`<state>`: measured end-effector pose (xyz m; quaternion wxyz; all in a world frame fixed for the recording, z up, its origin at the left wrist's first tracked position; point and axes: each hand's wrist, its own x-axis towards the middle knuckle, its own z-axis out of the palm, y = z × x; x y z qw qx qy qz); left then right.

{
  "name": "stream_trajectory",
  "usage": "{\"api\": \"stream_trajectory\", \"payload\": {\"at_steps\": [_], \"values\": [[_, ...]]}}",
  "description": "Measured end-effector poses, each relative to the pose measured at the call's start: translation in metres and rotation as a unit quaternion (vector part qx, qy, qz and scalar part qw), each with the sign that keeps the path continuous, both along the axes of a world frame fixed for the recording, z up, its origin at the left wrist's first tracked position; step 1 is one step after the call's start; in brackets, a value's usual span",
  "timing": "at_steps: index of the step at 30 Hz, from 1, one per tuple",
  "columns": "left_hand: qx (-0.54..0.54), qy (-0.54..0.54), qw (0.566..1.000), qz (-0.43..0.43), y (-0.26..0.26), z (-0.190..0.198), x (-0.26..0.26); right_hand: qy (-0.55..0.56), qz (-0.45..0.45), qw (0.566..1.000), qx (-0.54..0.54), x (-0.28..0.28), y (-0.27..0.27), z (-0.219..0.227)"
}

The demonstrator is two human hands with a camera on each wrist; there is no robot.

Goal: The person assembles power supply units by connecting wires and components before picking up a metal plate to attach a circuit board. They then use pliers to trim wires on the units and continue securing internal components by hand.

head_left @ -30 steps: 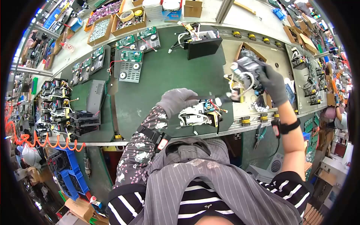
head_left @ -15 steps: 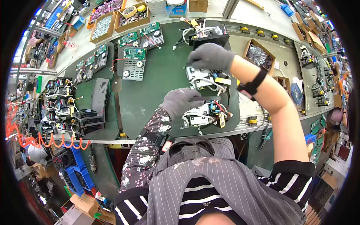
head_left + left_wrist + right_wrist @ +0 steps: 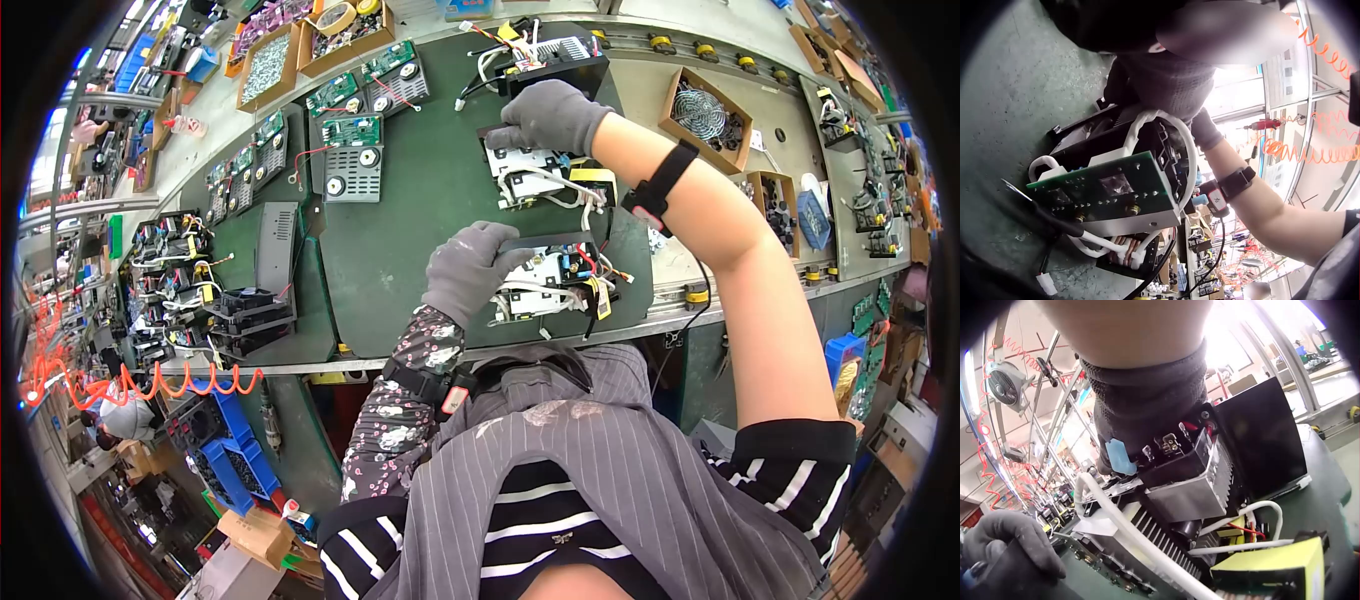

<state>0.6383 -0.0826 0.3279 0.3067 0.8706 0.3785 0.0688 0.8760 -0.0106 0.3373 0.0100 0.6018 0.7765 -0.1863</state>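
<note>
My gloved left hand [image 3: 466, 272] grips the black panel at the left back edge of the near electronics unit [image 3: 545, 285], which has white cables and colored wires. In the left wrist view, a green circuit board [image 3: 1107, 187] with white leads shows on this unit. My gloved right hand [image 3: 556, 118] holds the left back edge of a second, similar electronics unit [image 3: 530, 172], just behind the first on the green mat. A finned heat sink [image 3: 1194, 494] and a yellow-wrapped block [image 3: 1272, 569] show close up in the right wrist view. Most right fingertips are hidden behind that unit.
A black-cased unit [image 3: 555, 72] stands just beyond my right hand. Boards on perforated plates [image 3: 352, 175] lie at the left back. Stacked units [image 3: 165, 290] and a grey cover [image 3: 265, 250] lie further left. A box with a fan guard [image 3: 705, 115] stands at right.
My right hand has brought the second unit from the right side onto the mat behind the near unit. My left hand has kept its grip on the near unit.
</note>
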Motion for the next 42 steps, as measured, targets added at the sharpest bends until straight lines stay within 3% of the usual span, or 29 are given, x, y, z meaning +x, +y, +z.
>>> {"api": "stream_trajectory", "payload": {"at_steps": [7, 11, 15, 18, 19, 21, 23, 25, 27, 28, 32, 34, 42], "values": [[0.065, 0.001, 0.998, 0.015, 0.005, -0.001, 0.004, 0.030, 0.003, 0.999, 0.016, 0.005, -0.015, 0.001], [0.026, -0.013, 0.998, 0.046, 0.019, 0.002, 0.009, 0.041, -0.025, 0.999, 0.002, 0.001, -0.012, 0.003], [-0.084, 0.032, 0.995, 0.037, 0.028, 0.015, 0.011, 0.015, -0.027, 0.999, -0.017, 0.002, -0.014, 0.005], [-0.004, -0.055, 0.998, 0.029, 0.045, 0.036, 0.018, 0.239, -0.068, 0.969, -0.013, 0.009, -0.023, 0.011], [-0.004, -0.058, 0.998, 0.028, 0.054, 0.043, 0.025, 0.290, -0.064, 0.952, 0.079, 0.016, -0.025, 0.006], [0.127, -0.082, 0.988, -0.003, 0.073, 0.048, 0.041, 0.462, -0.147, 0.870, 0.087, 0.031, -0.038, 0.019], [0.148, -0.064, 0.987, -0.018, 0.087, 0.041, 0.059, 0.455, -0.188, 0.857, 0.153, 0.051, -0.052, 0.030], [0.171, -0.044, 0.984, -0.032, 0.092, 0.034, 0.075, 0.388, -0.269, 0.879, 0.069, 0.066, -0.069, 0.033], [0.154, 0.050, 0.985, -0.052, 0.092, 0.019, 0.089, 0.458, -0.211, 0.856, 0.118, 0.072, -0.085, 0.007], [0.124, 0.077, 0.988, -0.045, 0.093, 0.004, 0.094, 0.424, -0.223, 0.874, 0.088, 0.074, -0.088, -0.002], [0.047, 0.101, 0.993, -0.039, 0.098, 0.008, 0.094, 0.307, -0.280, 0.908, 0.046, 0.031, -0.083, 0.014], [0.049, 0.095, 0.993, -0.038, 0.099, 0.003, 0.092, 0.082, -0.186, 0.943, 0.264, 0.015, -0.075, 0.012], [0.031, 0.100, 0.994, -0.030, 0.105, 0.005, 0.092, -0.019, -0.132, 0.956, 0.260, 0.010, -0.065, -0.001]]}}
